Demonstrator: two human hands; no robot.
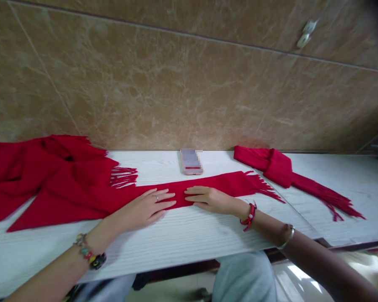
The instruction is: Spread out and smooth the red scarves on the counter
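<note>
A red fringed scarf [220,183] lies stretched along the white table, folded into a narrow strip toward its fringed right end and wider at the left. My left hand [148,205] rests flat on the strip, fingers extended and pointing right, with a ring on one finger. Facing it, my right hand [209,199] lies on the same strip with fingers stretched out to the left. A short gap of red cloth shows between the fingertips. Neither hand grips the cloth.
A loose heap of red scarves [50,172] covers the table's left side. Another red scarf [279,167], knotted or wrapped, lies at the right. A phone [191,162] sits near the tiled wall [176,84]. The white table [189,239] has a seam at right.
</note>
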